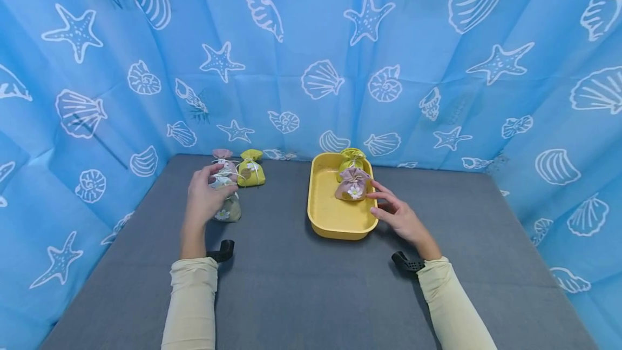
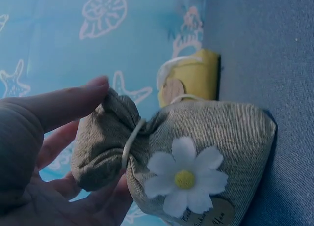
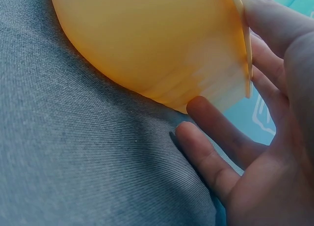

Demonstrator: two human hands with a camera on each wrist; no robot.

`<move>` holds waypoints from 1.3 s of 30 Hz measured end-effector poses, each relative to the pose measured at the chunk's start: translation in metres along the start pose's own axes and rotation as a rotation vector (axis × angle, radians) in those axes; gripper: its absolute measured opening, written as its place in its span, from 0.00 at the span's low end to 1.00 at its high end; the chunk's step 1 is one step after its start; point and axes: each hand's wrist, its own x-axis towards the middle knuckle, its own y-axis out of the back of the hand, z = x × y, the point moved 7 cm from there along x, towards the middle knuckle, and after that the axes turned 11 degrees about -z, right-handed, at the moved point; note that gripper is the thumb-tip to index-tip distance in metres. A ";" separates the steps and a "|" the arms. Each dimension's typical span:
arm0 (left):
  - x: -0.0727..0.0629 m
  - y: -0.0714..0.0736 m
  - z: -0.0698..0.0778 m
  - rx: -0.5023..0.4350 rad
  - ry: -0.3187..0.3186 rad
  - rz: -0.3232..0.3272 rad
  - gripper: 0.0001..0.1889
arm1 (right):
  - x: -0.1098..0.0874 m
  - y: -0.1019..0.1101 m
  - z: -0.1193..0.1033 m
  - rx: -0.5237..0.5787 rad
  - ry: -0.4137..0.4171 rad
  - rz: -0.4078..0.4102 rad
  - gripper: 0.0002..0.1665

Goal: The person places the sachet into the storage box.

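Observation:
My left hand (image 1: 204, 193) reaches over a cluster of small drawstring pouches at the left. In the left wrist view its thumb and fingers lie loosely around the gathered neck of a grey-green pouch (image 2: 211, 132) with a white flower. A pale blue pouch (image 1: 221, 181) and a pink pouch (image 1: 225, 166) stand just beyond, partly hidden by the hand. Fingers spread, my right hand (image 1: 400, 220) touches the right side of a yellow bin (image 1: 335, 220). Inside it, a mauve pouch (image 1: 352, 185) leans before a yellow-green pouch (image 1: 351, 156).
Beside the left cluster stands a yellow pouch (image 1: 251, 172). The grey table (image 1: 301, 296) ends at a blue curtain (image 1: 291, 69) printed with shells and starfish. A black camera mount (image 1: 224, 251) sits at the left wrist, another mount (image 1: 407, 263) at the right.

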 end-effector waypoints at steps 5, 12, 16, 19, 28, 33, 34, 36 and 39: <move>0.004 -0.005 -0.004 0.013 0.019 -0.085 0.39 | -0.002 0.004 0.000 -0.005 0.006 0.013 0.23; 0.003 -0.006 -0.010 0.146 0.049 -0.178 0.34 | -0.002 0.006 0.000 -0.017 -0.013 0.015 0.23; 0.003 -0.005 -0.013 0.208 0.061 -0.163 0.29 | -0.002 0.006 0.000 -0.014 -0.014 0.017 0.22; 0.005 -0.005 -0.014 0.238 0.061 -0.136 0.27 | -0.002 0.006 -0.001 -0.011 -0.015 0.016 0.23; 0.001 0.001 -0.012 0.225 0.114 -0.103 0.24 | 0.000 0.004 0.002 -0.025 -0.029 0.020 0.23; -0.003 0.002 -0.007 0.234 0.114 -0.087 0.24 | -0.001 0.002 0.004 -0.030 -0.038 0.017 0.23; -0.003 0.002 -0.006 0.238 0.110 -0.081 0.24 | -0.001 0.002 0.004 -0.030 -0.040 0.017 0.23; -0.004 0.002 -0.002 0.242 0.094 -0.068 0.24 | -0.001 0.001 0.004 -0.027 -0.041 0.016 0.23; -0.004 0.003 0.007 0.252 0.050 -0.037 0.23 | 0.000 0.001 0.003 -0.015 -0.034 0.015 0.23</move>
